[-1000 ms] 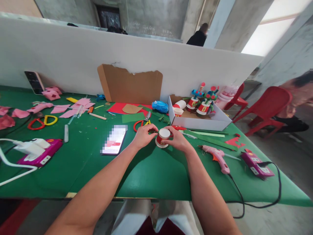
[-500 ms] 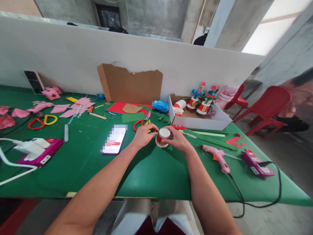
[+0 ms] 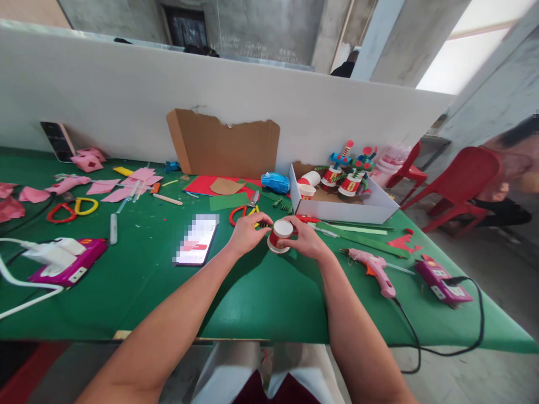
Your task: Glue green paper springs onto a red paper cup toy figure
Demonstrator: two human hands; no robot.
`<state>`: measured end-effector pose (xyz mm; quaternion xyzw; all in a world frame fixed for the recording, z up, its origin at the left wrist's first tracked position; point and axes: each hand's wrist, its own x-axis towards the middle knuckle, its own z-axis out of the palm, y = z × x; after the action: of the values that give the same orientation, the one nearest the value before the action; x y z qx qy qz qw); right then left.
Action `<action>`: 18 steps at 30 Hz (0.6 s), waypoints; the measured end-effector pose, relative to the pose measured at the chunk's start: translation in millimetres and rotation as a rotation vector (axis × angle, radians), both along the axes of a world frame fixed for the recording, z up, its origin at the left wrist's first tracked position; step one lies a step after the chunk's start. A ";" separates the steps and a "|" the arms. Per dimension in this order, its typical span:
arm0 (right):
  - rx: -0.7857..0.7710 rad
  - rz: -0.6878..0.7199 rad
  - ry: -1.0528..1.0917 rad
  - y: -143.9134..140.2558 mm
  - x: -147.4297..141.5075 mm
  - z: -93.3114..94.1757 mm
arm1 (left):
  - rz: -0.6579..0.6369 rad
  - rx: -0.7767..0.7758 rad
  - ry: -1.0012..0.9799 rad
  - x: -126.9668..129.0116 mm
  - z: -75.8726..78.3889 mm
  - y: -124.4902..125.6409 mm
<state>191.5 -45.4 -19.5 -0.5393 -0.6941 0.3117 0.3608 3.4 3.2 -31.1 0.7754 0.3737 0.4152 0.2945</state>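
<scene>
A red and white paper cup (image 3: pixel 281 234) stands upside down on the green table, its wide rim at the bottom. My right hand (image 3: pixel 305 235) is closed around its right side, thumb across the front. My left hand (image 3: pixel 251 233) pinches a dark green coiled paper strip (image 3: pixel 264 225) against the cup's left side. Whether the strip is stuck to the cup I cannot tell. Just behind my left hand lie open scissors (image 3: pixel 242 213) with red and yellow handles. More green paper coils (image 3: pixel 283 205) rest behind the cup.
A white box (image 3: pixel 349 212) holds cups and finished cup figures. At right lie a pink glue gun (image 3: pixel 377 269) and a purple power strip (image 3: pixel 442 283) with a trailing cord. A lit phone (image 3: pixel 197 241) lies left of my hands. Another power strip (image 3: pixel 86 258) is further left.
Both my hands and the cup hold the same position. In the background at right, the seated person's hand has shifted slightly.
</scene>
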 end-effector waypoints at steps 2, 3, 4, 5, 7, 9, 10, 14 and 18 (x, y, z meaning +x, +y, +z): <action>0.001 0.001 0.002 0.0 0.1 -0.3 | 0.002 0.003 0.001 0.0 0.0 -0.2; 0.001 0.001 0.004 -0.1 0.2 -0.4 | 0.002 0.004 0.001 0.0 0.1 -0.2; -0.001 0.001 0.007 -0.1 0.2 -0.4 | 0.000 0.004 -0.001 -0.1 0.3 -0.3; -0.003 0.001 0.009 0.0 0.2 -0.5 | -0.004 0.001 -0.005 -0.2 0.4 -0.3; -0.006 -0.003 0.011 0.2 0.2 -0.8 | -0.019 -0.004 -0.010 -0.7 0.8 0.0; -0.013 -0.006 0.009 0.5 0.0 -1.4 | -0.049 0.006 -0.008 -1.5 1.2 0.5; -0.017 -0.007 0.008 0.5 -0.1 -1.6 | -0.069 0.017 0.000 -1.9 1.4 0.9; -0.028 -0.026 0.029 -0.5 0.3 -1.4 | -0.101 0.079 0.048 -5.0 3.2 2.8; -0.066 -0.060 0.055 -1.6 4.1 0.8 | -0.071 0.092 0.033 -10.8 7.0 5.5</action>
<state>195.6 -47.1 -18.7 -0.5626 -0.6567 0.3383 0.3712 -7.4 8.8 -24.1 0.8077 0.3315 0.4081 0.2669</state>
